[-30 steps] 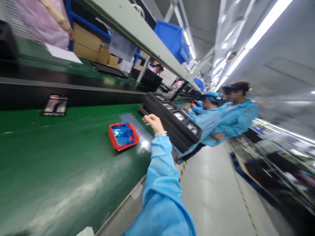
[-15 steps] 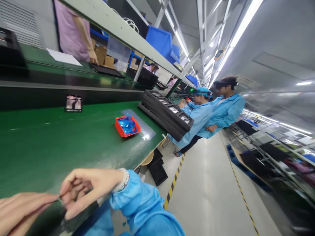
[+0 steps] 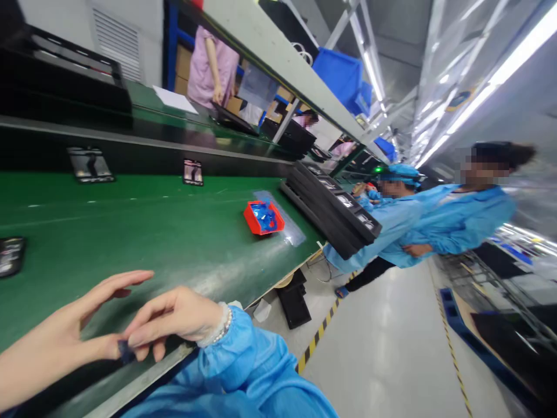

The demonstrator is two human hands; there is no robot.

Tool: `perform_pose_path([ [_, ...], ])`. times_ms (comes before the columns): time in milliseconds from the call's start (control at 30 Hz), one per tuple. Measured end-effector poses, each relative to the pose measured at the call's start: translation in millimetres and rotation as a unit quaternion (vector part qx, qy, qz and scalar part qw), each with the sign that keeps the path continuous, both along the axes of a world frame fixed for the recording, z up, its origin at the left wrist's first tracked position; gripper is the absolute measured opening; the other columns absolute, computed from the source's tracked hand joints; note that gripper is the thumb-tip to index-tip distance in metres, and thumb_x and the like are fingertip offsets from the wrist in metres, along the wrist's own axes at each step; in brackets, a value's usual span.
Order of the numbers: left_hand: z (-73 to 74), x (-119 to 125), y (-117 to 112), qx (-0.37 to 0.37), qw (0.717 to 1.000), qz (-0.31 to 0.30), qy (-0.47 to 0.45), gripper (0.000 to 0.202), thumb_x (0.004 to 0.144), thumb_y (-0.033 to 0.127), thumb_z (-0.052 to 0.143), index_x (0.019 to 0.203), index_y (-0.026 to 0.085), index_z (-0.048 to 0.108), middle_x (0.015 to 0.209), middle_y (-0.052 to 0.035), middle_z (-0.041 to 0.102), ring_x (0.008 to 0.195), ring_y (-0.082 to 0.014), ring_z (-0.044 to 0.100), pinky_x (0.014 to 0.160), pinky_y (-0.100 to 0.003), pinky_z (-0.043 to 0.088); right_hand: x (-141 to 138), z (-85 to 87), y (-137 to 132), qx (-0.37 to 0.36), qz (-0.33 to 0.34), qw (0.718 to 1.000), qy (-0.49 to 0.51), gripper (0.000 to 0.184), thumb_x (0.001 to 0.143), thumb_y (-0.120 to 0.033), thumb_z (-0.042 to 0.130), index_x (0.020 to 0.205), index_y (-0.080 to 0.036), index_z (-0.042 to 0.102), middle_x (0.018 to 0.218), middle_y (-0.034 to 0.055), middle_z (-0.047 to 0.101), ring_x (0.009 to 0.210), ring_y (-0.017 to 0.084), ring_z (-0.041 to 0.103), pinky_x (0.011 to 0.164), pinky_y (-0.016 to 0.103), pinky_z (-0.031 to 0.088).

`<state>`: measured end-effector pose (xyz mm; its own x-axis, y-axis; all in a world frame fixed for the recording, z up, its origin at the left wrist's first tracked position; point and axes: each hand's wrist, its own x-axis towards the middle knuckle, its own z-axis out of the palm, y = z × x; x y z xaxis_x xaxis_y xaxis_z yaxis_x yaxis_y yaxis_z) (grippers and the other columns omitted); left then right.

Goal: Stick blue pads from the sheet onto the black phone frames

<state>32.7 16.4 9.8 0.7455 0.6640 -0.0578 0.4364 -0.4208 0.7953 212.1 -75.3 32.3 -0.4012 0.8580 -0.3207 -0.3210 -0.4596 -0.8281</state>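
Note:
My left hand (image 3: 72,342) is at the lower left above the green table, its fingers stretched out and apart from the thumb. Its thumb tip touches a small dark piece (image 3: 126,352), too blurred to name. My right hand (image 3: 185,316), below a blue sleeve and a beaded bracelet, pinches that piece between thumb and fingers. Both hands meet close to the table's front edge.
A red bin (image 3: 249,219) of blue film pieces stands on a clear plastic sheet (image 3: 296,232). Stacked black foam trays (image 3: 335,212) lie to its right. Small black-framed parts (image 3: 192,172) rest at the back. Two co-workers in blue (image 3: 456,215) are at the right.
My view has swung left, showing more of the table. My left fingers have lifted and spread away from the right hand, and a small dark piece now shows between the hands.

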Motion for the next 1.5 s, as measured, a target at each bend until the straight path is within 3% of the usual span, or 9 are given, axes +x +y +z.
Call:
perform_pose_path([
  [167,20.1,-1.0,0.6,-0.111,0.993,-0.045,-0.022,0.068,0.058,0.027,0.069,0.121,0.045,0.054,0.132,0.0095,0.055,0.126,-0.0281,0.047,0.099,-0.033,0.045,-9.6,-3.1,-1.0,-0.055,-0.010,0.998,0.027,0.042,0.048,-0.046,0.083,0.069,-0.013,0.065,0.054,-0.0028,0.064,0.046,0.007,0.059,0.040,0.014,0.048],
  [267,36.2,1.2,-0.6,-0.099,0.993,-0.054,-0.018,0.067,0.059,0.022,0.070,0.123,0.034,0.055,0.132,0.0018,0.055,0.125,-0.0267,0.046,0.105,-0.035,0.038,-11.8,-7.3,-1.2,-0.062,-0.015,0.998,0.017,0.041,0.050,-0.046,0.083,0.066,-0.013,0.063,0.053,-0.0019,0.063,0.044,0.008,0.059,0.038,0.015,0.047],
  [400,46.3,2.9,-0.8,-0.103,0.992,-0.067,-0.024,0.064,0.061,0.023,0.071,0.123,0.029,0.055,0.129,0.0000,0.057,0.120,-0.0221,0.050,0.102,-0.032,0.039,-13.2,-12.4,-1.1,-0.074,-0.003,0.997,0.008,0.041,0.052,-0.046,0.082,0.064,-0.013,0.061,0.051,-0.0006,0.063,0.040,0.008,0.057,0.036,0.016,0.046],
  [567,41.0,2.1,5.5,-0.168,0.981,-0.044,-0.080,0.054,0.067,0.026,0.069,0.119,0.022,0.059,0.112,-0.0035,0.067,0.099,-0.0199,0.061,0.089,-0.032,0.049,-13.6,-6.3,-1.2,-0.026,-0.118,0.993,0.017,0.036,0.058,-0.042,0.080,0.060,-0.016,0.056,0.047,-0.0024,0.060,0.034,0.007,0.050,0.033,0.016,0.040],
  [767,24.6,10.9,-0.8,-0.248,0.948,0.105,-0.169,0.031,0.079,0.038,0.059,0.098,0.018,0.072,0.077,-0.0032,0.071,0.072,-0.0155,0.063,0.072,-0.028,0.051,-13.5,3.2,2.5,0.039,-0.334,0.936,-0.101,0.030,0.066,-0.040,0.075,0.062,-0.016,0.057,0.048,-0.0038,0.058,0.042,0.006,0.050,0.043,0.017,0.040],
  [1033,16.9,20.4,-13.6,-0.311,0.894,0.170,-0.274,0.019,0.069,0.032,0.070,0.080,0.018,0.076,0.069,-0.0007,0.066,0.059,-0.0103,0.054,0.056,-0.021,0.046,-29.8,-5.9,6.7,0.054,-0.370,0.918,-0.132,0.029,0.068,-0.040,0.071,0.060,-0.017,0.054,0.046,-0.0051,0.053,0.045,0.007,0.048,0.049,0.021,0.040],
  [1300,24.0,21.2,-14.7,-0.274,0.907,0.209,-0.241,0.022,0.071,0.038,0.066,0.073,0.017,0.072,0.060,0.0016,0.062,0.054,-0.0106,0.050,0.053,-0.021,0.043,-38.2,-7.9,5.5,0.115,-0.384,0.890,-0.218,0.024,0.072,-0.033,0.066,0.059,-0.018,0.053,0.050,-0.0043,0.053,0.049,0.008,0.049,0.050,0.021,0.040],
  [1433,26.2,18.2,-15.3,-0.193,0.929,0.225,-0.220,0.025,0.077,0.039,0.060,0.067,0.018,0.068,0.064,0.0002,0.065,0.063,-0.0142,0.056,0.062,-0.023,0.047,-38.1,-2.5,5.2,0.159,-0.343,0.887,-0.265,0.019,0.075,-0.028,0.063,0.061,-0.018,0.055,0.053,-0.0040,0.053,0.050,0.009,0.050,0.052,0.022,0.043],
  [1500,23.8,12.7,-10.7,-0.127,0.939,0.240,-0.210,0.027,0.081,0.041,0.056,0.078,0.018,0.070,0.077,-0.0019,0.068,0.073,-0.0162,0.059,0.070,-0.025,0.047,-27.1,3.7,20.3,0.204,-0.303,0.874,-0.322,0.019,0.076,-0.029,0.062,0.062,-0.018,0.057,0.056,-0.0033,0.055,0.052,0.009,0.051,0.054,0.023,0.044],
])
